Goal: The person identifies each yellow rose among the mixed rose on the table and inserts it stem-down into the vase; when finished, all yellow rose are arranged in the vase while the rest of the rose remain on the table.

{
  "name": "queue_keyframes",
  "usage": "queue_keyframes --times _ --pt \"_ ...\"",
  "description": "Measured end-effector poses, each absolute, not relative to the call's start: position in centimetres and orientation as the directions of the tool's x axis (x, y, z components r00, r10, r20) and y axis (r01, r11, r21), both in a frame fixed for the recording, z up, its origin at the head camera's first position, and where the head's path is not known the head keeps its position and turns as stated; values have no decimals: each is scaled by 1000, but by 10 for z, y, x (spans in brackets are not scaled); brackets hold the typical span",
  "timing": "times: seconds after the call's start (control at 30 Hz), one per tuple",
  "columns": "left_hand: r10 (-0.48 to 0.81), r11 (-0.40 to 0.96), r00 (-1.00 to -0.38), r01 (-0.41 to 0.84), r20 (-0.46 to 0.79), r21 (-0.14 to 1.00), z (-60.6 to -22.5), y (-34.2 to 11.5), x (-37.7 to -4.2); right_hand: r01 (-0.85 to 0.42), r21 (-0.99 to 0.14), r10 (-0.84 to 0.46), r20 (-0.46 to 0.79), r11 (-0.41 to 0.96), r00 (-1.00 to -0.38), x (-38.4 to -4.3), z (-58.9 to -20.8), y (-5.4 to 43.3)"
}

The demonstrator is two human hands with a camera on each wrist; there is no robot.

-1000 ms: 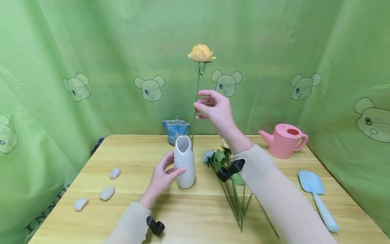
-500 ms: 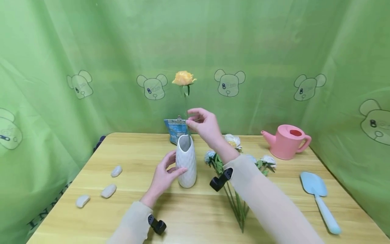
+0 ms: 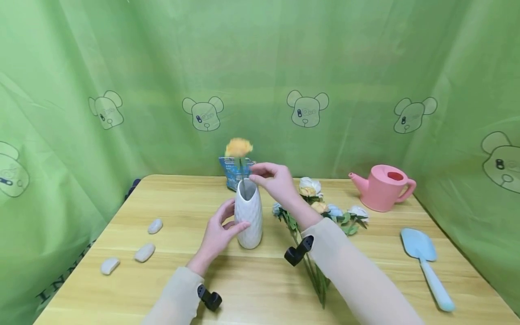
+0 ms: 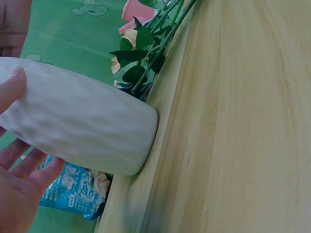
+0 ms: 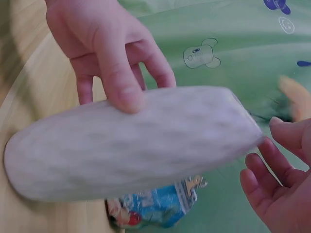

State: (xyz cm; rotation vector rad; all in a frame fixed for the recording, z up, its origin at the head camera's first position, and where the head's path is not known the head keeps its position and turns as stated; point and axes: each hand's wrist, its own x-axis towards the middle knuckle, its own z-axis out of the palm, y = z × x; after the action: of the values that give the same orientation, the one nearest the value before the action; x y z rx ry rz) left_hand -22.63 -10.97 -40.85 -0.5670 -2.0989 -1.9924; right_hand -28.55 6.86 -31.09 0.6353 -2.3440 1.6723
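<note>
A white textured vase (image 3: 248, 221) stands upright on the wooden table. My left hand (image 3: 219, 232) grips its side, with the thumb in front and the fingers behind. A yellow rose (image 3: 239, 147), blurred, stands in the vase with its stem inside the mouth and its bloom above the rim. My right hand (image 3: 276, 180) is just right of the rim, its thumb and fingers loosely bent and apart from the stem. In the right wrist view, the right hand's thumb and fingers (image 5: 265, 182) are by the vase's mouth, with nothing between them.
Several loose flowers (image 3: 318, 207) lie right of the vase. Behind it stands a blue bag (image 3: 230, 171) with a clip. A pink watering can (image 3: 382, 188) and a light blue shovel (image 3: 424, 257) are at the right. Grey stones (image 3: 144, 253) lie at the left.
The rose has come down and left, its stem sinking into the vase. My right hand has lowered to the rim and let go of the stem. The left hand keeps its hold.
</note>
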Motion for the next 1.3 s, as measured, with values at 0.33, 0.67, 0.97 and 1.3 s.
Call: queue_keyframes --times 0.33,0.67,0.97,1.3 --pt "125 38 -919 381 374 924 -409 -109 -225 -323 -915 -160 291 241 -943 -280 -335 116" --pt "133 44 -920 378 370 925 -408 -109 -225 -293 -922 -136 266 251 -954 -269 -346 160" --pt "141 35 -917 382 373 924 -410 -109 -224 -261 -924 -95 244 280 -965 -256 -358 200" --pt "154 62 -914 387 374 920 -406 -110 -223 -254 -914 -81 241 317 -967 -238 -370 233"
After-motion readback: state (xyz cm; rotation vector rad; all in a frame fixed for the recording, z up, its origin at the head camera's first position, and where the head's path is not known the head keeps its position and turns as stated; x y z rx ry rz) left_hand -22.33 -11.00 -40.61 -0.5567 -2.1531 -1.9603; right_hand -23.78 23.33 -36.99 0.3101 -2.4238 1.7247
